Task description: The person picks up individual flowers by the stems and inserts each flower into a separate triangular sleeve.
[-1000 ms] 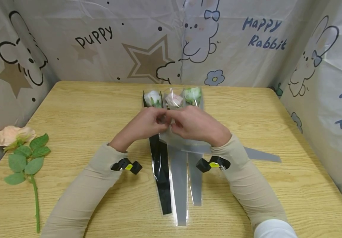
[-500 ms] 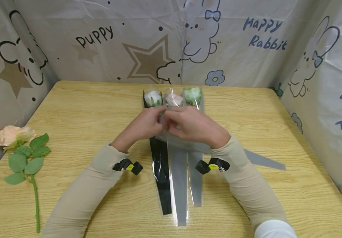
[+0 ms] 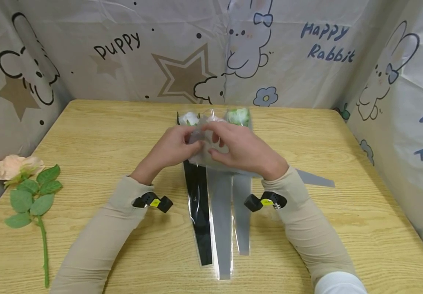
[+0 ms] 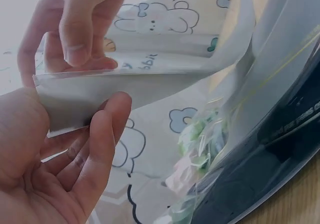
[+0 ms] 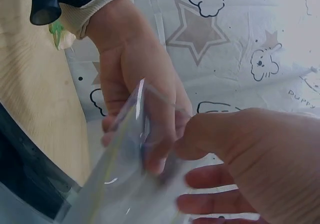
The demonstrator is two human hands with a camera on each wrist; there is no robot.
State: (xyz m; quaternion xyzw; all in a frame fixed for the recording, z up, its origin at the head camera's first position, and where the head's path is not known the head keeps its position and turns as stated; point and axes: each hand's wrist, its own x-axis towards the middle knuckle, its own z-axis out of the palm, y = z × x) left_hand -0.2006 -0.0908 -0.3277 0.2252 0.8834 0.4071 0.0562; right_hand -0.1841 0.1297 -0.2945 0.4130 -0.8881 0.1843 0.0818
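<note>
My left hand [image 3: 171, 149] pinches the wide mouth of a grey flower sleeve [image 4: 75, 96] with a clear front, thumb on one side and fingers on the other. The sleeve looks flat, and its narrow grey tail sticks out beyond my right forearm. Facing it, my right hand [image 3: 242, 147] has thumb and fingers spread apart, fingertips right at the clear layer of the mouth. Below both hands lie three wrapped flowers: a white one [image 3: 189, 118] in a black sleeve [image 3: 198, 212], a pink one mostly hidden, and a green-white one [image 3: 238, 117], the latter two in grey sleeves.
A loose peach rose [image 3: 16, 168] with green leaves and a bare stem lies at the left edge of the wooden table [image 3: 123, 122]. Printed cloth [image 3: 130, 73] walls off the back and both sides. A camera is strapped to each wrist.
Both hands have risen a little away from the body with the sleeve. My right fingers have spread apart from the left fingertips, and the sleeve's tail has swung back and to the left.
</note>
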